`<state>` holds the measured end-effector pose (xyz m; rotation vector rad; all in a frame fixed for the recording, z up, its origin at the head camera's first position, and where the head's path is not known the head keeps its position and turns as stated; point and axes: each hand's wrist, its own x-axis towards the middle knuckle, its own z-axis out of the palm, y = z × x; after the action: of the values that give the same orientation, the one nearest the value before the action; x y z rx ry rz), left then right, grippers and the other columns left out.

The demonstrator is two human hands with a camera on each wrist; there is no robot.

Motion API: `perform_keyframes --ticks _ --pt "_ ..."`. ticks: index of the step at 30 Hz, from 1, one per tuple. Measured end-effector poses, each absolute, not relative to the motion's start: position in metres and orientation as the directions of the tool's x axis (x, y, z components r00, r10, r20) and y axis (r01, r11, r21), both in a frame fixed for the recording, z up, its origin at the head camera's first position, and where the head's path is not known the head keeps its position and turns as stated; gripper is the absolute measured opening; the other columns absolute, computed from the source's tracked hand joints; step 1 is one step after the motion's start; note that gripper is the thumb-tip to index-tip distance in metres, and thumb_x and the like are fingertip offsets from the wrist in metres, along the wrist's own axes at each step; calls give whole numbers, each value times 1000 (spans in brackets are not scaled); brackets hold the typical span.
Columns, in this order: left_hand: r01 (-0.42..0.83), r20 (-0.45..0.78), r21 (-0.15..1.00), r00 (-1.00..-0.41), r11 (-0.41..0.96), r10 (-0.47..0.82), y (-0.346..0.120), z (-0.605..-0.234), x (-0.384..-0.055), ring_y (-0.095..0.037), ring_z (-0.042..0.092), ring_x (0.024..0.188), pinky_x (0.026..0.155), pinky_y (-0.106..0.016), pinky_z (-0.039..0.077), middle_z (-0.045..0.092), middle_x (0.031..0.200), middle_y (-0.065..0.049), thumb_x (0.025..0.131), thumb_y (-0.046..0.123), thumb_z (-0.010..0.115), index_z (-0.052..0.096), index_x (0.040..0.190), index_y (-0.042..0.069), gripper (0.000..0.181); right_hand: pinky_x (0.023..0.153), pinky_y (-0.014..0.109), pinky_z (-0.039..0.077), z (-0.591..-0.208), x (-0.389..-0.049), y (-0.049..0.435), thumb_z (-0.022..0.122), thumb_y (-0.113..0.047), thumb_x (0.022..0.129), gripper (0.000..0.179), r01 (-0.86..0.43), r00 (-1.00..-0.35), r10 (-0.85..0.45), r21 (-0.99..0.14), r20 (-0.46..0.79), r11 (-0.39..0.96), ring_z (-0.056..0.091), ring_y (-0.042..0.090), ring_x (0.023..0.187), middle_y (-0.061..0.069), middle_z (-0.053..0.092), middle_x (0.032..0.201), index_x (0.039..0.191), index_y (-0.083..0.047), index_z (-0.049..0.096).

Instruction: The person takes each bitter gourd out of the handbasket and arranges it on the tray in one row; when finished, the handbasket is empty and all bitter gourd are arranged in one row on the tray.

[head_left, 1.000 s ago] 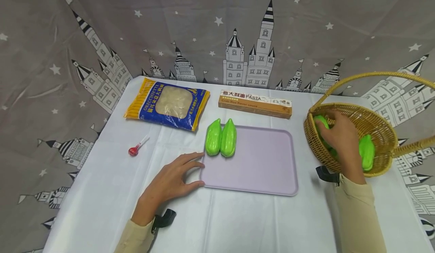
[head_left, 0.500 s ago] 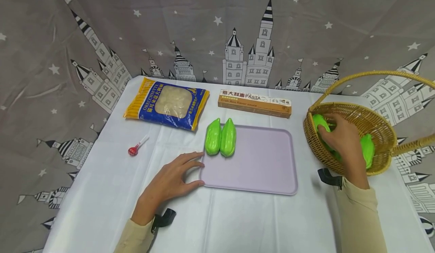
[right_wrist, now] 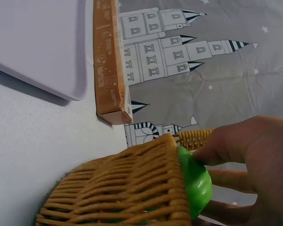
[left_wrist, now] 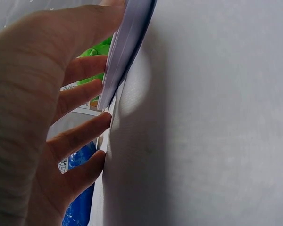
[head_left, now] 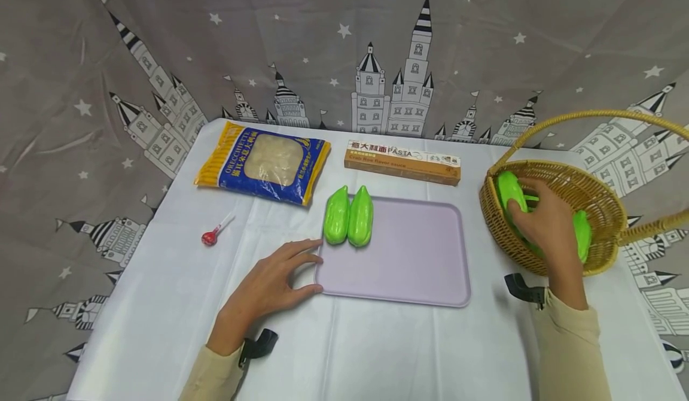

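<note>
My right hand (head_left: 546, 218) reaches into a wicker basket (head_left: 597, 188) and grips a green, ridged toy gourd (head_left: 510, 191) between thumb and fingers. In the right wrist view that gourd (right_wrist: 195, 183) shows above the basket rim. Another green gourd (head_left: 582, 233) lies in the basket, partly behind the hand. On the pale purple tray (head_left: 409, 257), two similar gourds (head_left: 359, 218) lie side by side at the far left corner. My left hand (head_left: 274, 278) touches the tray's left edge with its fingertips and thumb, its fingers spread, as the left wrist view also shows.
Behind the tray lie a blue and yellow orecchiette bag (head_left: 274, 161) and a brown pasta box (head_left: 402, 163). A red lollipop (head_left: 211, 237) rests at left. The basket's tall handle (head_left: 587, 114) arches over its opening. A castle-print curtain (head_left: 323, 36) hangs behind the table.
The gripped gourd has risen slightly within the basket, and my right hand has closed around it and shifted a little right. My left hand stays at the tray edge.
</note>
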<state>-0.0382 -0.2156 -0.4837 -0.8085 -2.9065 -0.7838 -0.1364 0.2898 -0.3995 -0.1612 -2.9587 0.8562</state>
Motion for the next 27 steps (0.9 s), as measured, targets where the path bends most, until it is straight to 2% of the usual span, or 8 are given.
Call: perform_keyframes --ticks 8,12,17,19,21,22,23,27 --pt "503 171 458 -859 733 483 -216 -485 -39 -26 56 144 115 -47 53 59 157 -2 87 47 89 76 126 21 49 90 67 57 -397 -127 296 63 -23 102 61 -13 -987 81 -567 140 823 65 59 116 37 56 143 159 -6 50" --pt "507 177 453 -857 733 484 -216 -486 -40 -26 57 144 114 -47 53 60 156 -2 86 47 90 76 126 20 50 89 61 52 -392 -120 298 65 -24 101 58 -22 -974 107 -548 202 836 65 58 117 35 58 139 157 -9 56" --pt "498 163 455 -861 738 481 -216 -486 -40 -24 57 144 114 -46 54 60 156 -1 87 47 89 76 126 21 49 96 68 49 -384 -113 295 66 -28 103 59 -1 -971 129 -548 199 837 63 56 120 33 61 140 159 -14 54" --pt "494 154 456 -863 740 481 -216 -485 -40 -24 56 144 114 -46 54 60 156 0 87 48 89 76 126 21 49 92 60 55 -382 -110 292 66 -30 103 60 14 -974 136 -554 180 832 66 56 119 31 61 142 160 -16 53" --pt "494 152 458 -863 739 482 -216 -485 -40 -24 56 144 115 -46 53 59 157 0 87 47 89 76 127 21 49 85 42 59 -382 -108 289 66 -31 103 59 15 -976 137 -566 172 824 68 55 116 29 62 143 160 -17 53" --pt "495 153 457 -862 739 483 -216 -485 -40 -24 56 145 115 -46 53 59 157 0 88 47 89 76 127 21 49 81 36 57 -382 -107 287 66 -31 103 59 14 -976 135 -576 168 817 68 55 116 29 62 144 160 -17 53" --pt "496 155 457 -862 739 483 -216 -485 -40 -24 56 145 115 -46 53 59 157 -1 87 47 89 76 127 21 49 88 37 56 -382 -106 285 65 -30 103 59 10 -977 132 -586 167 810 68 55 116 28 63 145 160 -18 53" --pt "500 166 455 -860 737 482 -215 -486 -39 -26 57 144 114 -47 54 60 156 -1 86 47 90 76 127 20 50 85 13 47 -387 -104 277 67 -27 103 58 -31 -976 108 -611 189 791 71 53 112 28 66 142 159 -17 55"
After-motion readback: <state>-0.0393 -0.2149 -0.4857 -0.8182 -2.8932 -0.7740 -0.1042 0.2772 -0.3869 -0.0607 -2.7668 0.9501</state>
